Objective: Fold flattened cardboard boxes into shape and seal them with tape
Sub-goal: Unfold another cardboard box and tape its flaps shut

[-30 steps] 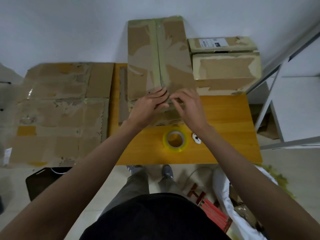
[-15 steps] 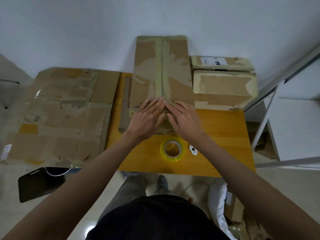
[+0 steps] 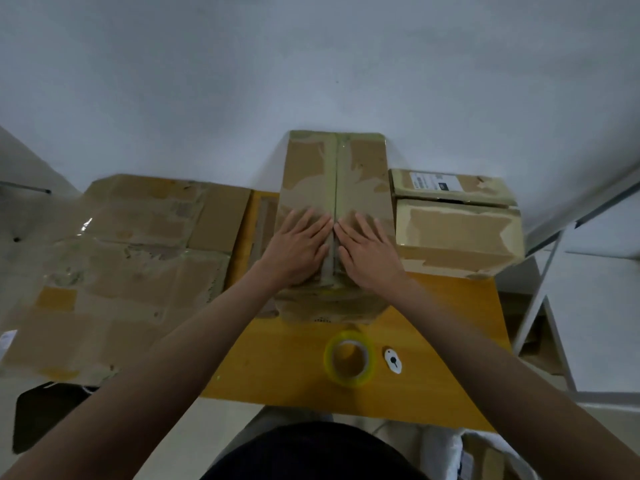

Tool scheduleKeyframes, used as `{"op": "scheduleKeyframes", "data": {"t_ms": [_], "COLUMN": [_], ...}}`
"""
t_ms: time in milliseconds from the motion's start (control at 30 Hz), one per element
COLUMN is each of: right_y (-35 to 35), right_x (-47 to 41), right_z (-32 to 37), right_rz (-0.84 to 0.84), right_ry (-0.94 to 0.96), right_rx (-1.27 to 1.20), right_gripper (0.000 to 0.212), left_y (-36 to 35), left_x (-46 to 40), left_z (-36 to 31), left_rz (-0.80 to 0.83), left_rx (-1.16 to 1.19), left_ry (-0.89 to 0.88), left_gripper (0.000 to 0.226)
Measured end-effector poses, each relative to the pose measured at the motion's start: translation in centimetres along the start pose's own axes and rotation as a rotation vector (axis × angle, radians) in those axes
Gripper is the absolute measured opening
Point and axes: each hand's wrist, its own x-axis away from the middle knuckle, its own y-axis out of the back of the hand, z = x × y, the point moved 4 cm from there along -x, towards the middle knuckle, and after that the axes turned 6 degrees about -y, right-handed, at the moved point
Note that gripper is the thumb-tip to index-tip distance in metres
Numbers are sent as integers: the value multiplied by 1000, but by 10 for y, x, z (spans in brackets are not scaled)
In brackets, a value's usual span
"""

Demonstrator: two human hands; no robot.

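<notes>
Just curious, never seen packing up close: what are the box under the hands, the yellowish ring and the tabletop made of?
The box looks like brown cardboard: matte, scuffed, with glossy strips of old tape. The ring seems to be a roll of clear plastic tape, yellowish and see-through. The tabletop looks like wood or wood-look laminate: orange, faint grain, slight sheen; which one I cannot tell.

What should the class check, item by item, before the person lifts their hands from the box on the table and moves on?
1. Left hand and right hand flat on the box, either side of the centre seam: ok.
2. Tape strip over the seam: ok.
3. Tape stuck down fully under the hands: cannot tell.
4. Tape roll within reach on the table: ok.
5. Small white cutter beside the roll: ok.
</notes>
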Motion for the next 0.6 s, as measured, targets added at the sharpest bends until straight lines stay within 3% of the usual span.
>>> {"op": "scheduleKeyframes", "data": {"t_ms": [600], "right_y": [25], "right_x": [-201], "right_z": [-63], "right_rz": [36], "right_ry": [-100], "right_rx": [-49], "right_gripper": [57], "left_y": [30], "left_x": [-182], "left_z": [108], "left_rz": [51], "left_rx": [15], "left_ry": [31], "left_gripper": [58]}}
